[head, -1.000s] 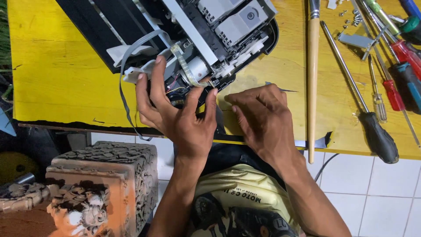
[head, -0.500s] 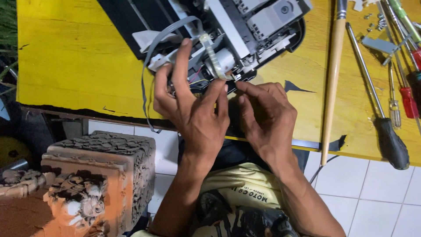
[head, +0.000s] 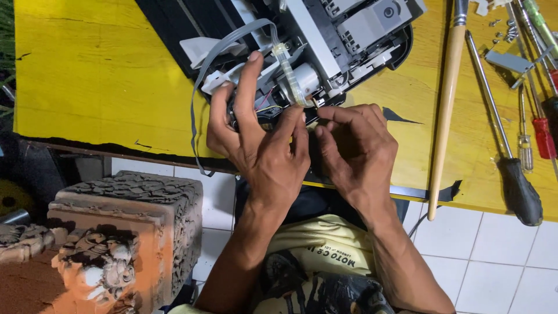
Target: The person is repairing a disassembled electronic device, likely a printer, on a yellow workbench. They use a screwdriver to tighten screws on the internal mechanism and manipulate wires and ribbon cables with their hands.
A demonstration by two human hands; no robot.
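Observation:
An opened printer (head: pixel 325 40), black shell with grey and white insides, lies on the yellow table (head: pixel 99 75) near its front edge. My left hand (head: pixel 256 139) grips the printer's near corner, fingers spread over the white parts and small wires. A clear tube (head: pixel 289 72) curves over a white cylinder part just above my fingers. My right hand (head: pixel 351 148) is beside the left, fingertips pinched on a small part at the printer's edge. A grey flat ribbon cable (head: pixel 195 104) loops from the printer down over the table edge.
A long wooden stick (head: pixel 446 104) lies right of the printer. Several screwdrivers, one with a black handle (head: pixel 519 189) and one with a red handle (head: pixel 543 136), lie at the right with loose screws. A carved orange and grey block (head: pixel 116 232) stands on the tiled floor.
Both hands have moved up and closer onto the printer's near corner. My right fingertips have closed on a small part at its edge.

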